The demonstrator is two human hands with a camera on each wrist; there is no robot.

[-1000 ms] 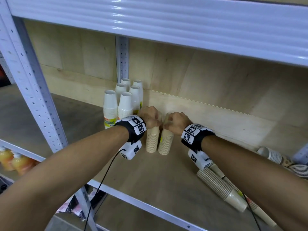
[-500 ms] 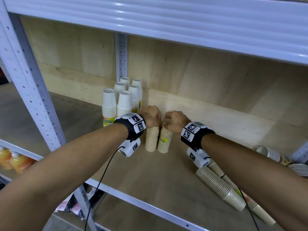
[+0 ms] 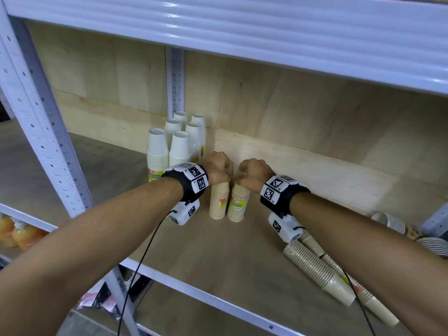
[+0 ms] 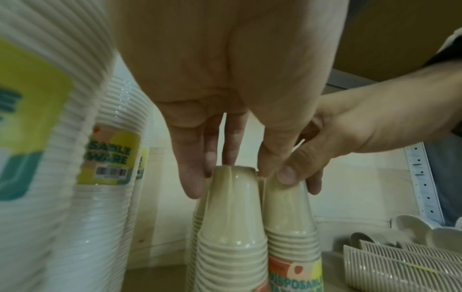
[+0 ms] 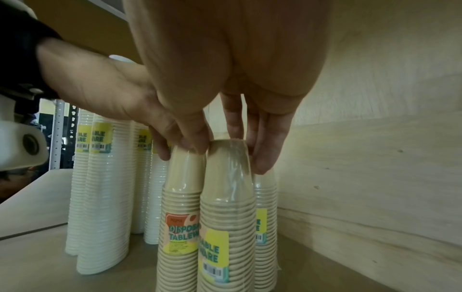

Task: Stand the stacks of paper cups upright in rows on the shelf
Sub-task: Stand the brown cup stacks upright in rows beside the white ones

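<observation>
Both hands are pinching the tops of beige cup stacks: the left hand (image 3: 216, 167) has its fingertips (image 4: 192, 187) round the top of the left beige stack (image 3: 219, 202), and the right hand (image 3: 253, 174) grips the top of the right beige stack (image 3: 238, 206) the same way. The two stacks stand upright, touching each other, bottoms up, on the wooden shelf (image 3: 218, 258) near the back wall. The right wrist view shows another beige stack (image 5: 266, 217) tucked right behind them. Just to the left is a cluster of white cup stacks (image 3: 179, 141), all upright. Off to the right, several beige stacks lying down (image 3: 320, 270) sit on the shelf board, well apart from the standing ones.
</observation>
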